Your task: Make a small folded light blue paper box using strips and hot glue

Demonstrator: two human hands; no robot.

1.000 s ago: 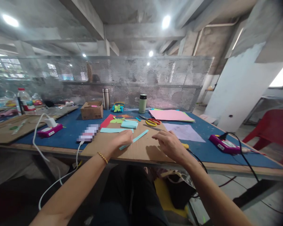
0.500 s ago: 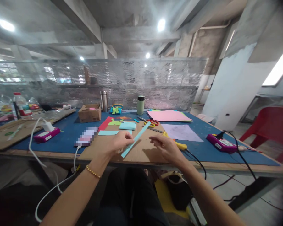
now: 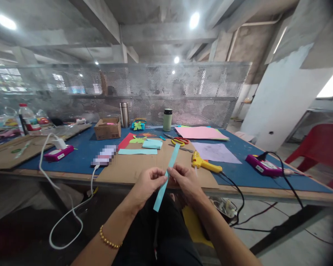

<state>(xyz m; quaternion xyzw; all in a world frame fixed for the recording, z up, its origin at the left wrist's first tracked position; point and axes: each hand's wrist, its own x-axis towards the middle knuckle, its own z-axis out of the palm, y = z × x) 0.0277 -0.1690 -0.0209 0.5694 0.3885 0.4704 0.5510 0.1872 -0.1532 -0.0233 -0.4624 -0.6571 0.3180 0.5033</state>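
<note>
A long light-blue paper strip (image 3: 168, 170) stands nearly upright in front of me, just off the table's near edge. My left hand (image 3: 147, 184) pinches its middle from the left. From the right, my right hand (image 3: 184, 181) pinches the same spot. Both hands are closed on the strip. Behind them lies a brown cardboard sheet (image 3: 130, 166) on the blue table (image 3: 80, 153), with another blue strip (image 3: 137, 151) and a folded blue piece (image 3: 152, 144) on it.
A yellow glue gun (image 3: 204, 163) with a black cord lies right of my hands. Scissors (image 3: 178, 141), pink paper (image 3: 199, 133), a purple sheet (image 3: 215, 152), a green flask (image 3: 167, 120), a steel flask (image 3: 124, 115), a small box (image 3: 108, 129) and magenta devices (image 3: 262, 166) are on the table. A red chair (image 3: 322, 147) stands at the right.
My left hand lifted the blue strip off the cardboard and brought it toward me. My right hand moved in and took hold of it too. The strip has turned nearly upright.
</note>
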